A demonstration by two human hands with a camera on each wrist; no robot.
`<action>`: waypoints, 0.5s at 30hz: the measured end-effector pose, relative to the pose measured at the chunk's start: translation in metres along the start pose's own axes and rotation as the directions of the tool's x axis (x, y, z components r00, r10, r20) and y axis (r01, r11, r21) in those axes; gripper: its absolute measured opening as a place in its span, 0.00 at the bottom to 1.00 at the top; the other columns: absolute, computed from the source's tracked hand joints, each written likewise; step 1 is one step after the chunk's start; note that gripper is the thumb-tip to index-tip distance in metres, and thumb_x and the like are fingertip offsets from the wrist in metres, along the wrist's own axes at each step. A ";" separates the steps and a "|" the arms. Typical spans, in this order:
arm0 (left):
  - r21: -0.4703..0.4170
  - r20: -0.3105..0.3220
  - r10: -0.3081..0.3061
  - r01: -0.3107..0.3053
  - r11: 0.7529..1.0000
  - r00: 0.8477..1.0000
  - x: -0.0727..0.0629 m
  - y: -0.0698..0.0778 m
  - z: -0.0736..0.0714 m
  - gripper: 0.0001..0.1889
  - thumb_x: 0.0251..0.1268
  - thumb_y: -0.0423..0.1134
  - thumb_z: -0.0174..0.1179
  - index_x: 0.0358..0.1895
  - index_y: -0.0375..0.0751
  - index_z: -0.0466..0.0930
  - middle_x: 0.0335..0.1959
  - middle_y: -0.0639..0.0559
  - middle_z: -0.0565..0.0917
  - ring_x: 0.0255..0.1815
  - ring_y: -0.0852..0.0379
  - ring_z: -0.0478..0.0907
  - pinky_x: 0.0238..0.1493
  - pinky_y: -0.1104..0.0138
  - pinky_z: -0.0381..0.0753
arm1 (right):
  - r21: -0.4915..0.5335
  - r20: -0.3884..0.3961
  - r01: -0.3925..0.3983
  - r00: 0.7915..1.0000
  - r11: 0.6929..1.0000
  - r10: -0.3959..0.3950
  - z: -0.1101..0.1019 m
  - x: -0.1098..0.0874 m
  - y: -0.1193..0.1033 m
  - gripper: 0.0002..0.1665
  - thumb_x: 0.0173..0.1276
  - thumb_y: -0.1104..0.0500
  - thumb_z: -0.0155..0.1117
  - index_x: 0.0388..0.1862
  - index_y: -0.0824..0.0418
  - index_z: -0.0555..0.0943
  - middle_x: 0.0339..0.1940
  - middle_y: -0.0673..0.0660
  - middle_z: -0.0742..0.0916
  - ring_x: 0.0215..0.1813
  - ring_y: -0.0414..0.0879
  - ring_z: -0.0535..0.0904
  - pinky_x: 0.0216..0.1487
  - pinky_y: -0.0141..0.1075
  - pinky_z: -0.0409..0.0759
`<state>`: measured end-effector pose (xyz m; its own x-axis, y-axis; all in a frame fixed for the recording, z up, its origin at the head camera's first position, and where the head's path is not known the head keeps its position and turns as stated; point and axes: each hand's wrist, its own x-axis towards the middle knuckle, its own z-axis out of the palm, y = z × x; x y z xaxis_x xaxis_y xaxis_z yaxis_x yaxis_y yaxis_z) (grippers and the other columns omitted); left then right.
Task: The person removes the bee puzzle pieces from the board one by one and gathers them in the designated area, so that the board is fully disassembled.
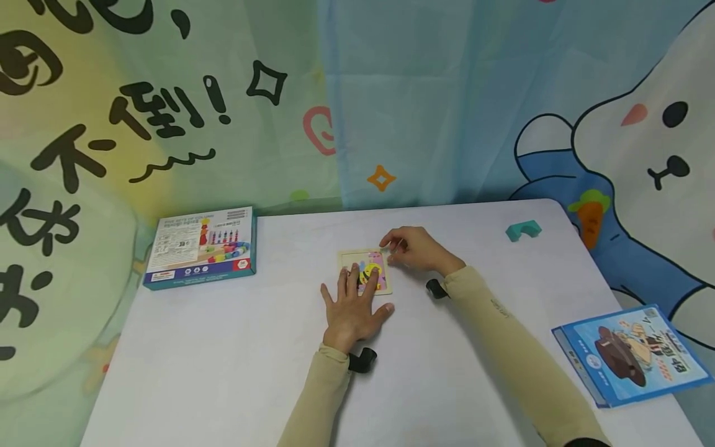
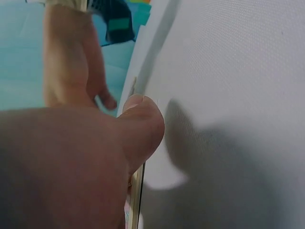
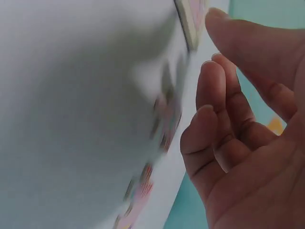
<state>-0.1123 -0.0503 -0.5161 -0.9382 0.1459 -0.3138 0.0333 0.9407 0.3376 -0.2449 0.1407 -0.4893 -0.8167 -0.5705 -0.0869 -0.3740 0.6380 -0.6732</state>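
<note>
A small wooden picture puzzle board (image 1: 383, 289) with a yellow figure on pink lies on the white table in the head view. My left hand (image 1: 350, 310) rests on its near left part, fingers spread and straight, covering much of the picture. In the left wrist view, the left thumb (image 2: 143, 121) sticks out past the board's pale edge (image 2: 137, 195). At the far right corner of the board is my right hand (image 1: 416, 248), its fingers bent. The right thumb (image 3: 228, 31) is close to the board corner (image 3: 190, 36); the index fingertip is hidden there, and I cannot tell whether it pinches anything.
Small blurred pinkish shapes (image 3: 138, 195) show over the table in the right wrist view. A toy box (image 1: 201, 248) lies at the back left, a green arch block (image 1: 523, 230) at the back right. A blue box (image 1: 637, 354) lies at the right edge. Behind hangs a printed curtain (image 1: 413, 124).
</note>
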 end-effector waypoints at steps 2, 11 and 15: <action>-0.003 0.003 0.000 0.000 1.000 1.000 0.000 0.001 -0.001 0.43 0.76 0.72 0.49 0.88 0.65 0.49 0.91 0.46 0.41 0.91 0.42 0.35 0.81 0.27 0.34 | -0.051 0.032 0.029 0.999 0.998 -0.027 0.005 0.005 -0.008 0.20 0.66 0.65 0.78 0.56 0.60 0.87 0.45 0.59 0.87 0.42 0.47 0.83 0.50 0.43 0.83; 0.001 -0.001 0.000 0.000 1.000 1.000 0.000 0.001 0.000 0.42 0.76 0.72 0.48 0.88 0.64 0.50 0.91 0.46 0.42 0.91 0.42 0.35 0.81 0.28 0.35 | -0.168 0.092 0.031 0.996 0.985 -0.016 0.010 0.015 -0.023 0.20 0.66 0.64 0.78 0.57 0.60 0.87 0.48 0.59 0.87 0.49 0.52 0.82 0.58 0.47 0.81; 0.012 -0.004 -0.001 0.001 1.000 1.000 0.000 0.000 0.000 0.42 0.76 0.72 0.47 0.88 0.64 0.50 0.91 0.46 0.42 0.91 0.43 0.35 0.81 0.28 0.35 | -0.174 0.086 0.029 0.996 0.984 -0.014 0.010 0.016 -0.025 0.18 0.66 0.64 0.78 0.54 0.61 0.88 0.47 0.58 0.88 0.48 0.52 0.82 0.57 0.47 0.82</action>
<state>-0.1122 -0.0504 -0.5164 -0.9395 0.1436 -0.3110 0.0363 0.9445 0.3266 -0.2441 0.1101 -0.4814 -0.7706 -0.6217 -0.1403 -0.4682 0.7015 -0.5373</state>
